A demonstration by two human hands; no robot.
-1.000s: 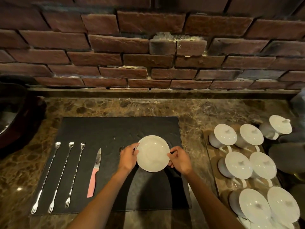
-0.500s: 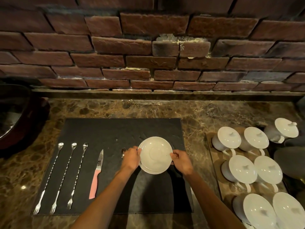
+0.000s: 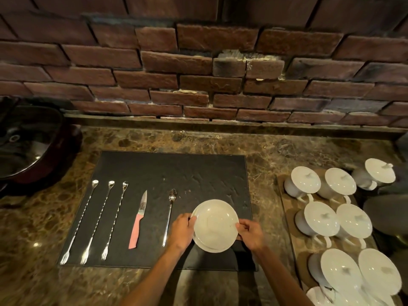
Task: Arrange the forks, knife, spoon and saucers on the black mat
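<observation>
A stack of white saucers [image 3: 215, 225] rests on the right part of the black mat [image 3: 172, 171]. My left hand [image 3: 183, 230] grips its left rim and my right hand [image 3: 251, 234] grips its right rim. The top saucer sits slightly offset from the one below. Left of my left hand lies a long silver spoon [image 3: 170, 214]. Further left is a pink-handled knife [image 3: 138, 220], then three long twisted forks [image 3: 97, 221] in a row, tines toward me.
A tray [image 3: 287, 219] at the right carries several white lidded cups [image 3: 320, 219]. A dark bowl-like vessel [image 3: 28, 142] stands at the far left. A brick wall and a low ledge close off the back of the marble counter [image 3: 26, 228].
The saucers, held in both hands, have shifted a little to the right on the mat. The whole spoon now shows, no longer covered by my left hand.
</observation>
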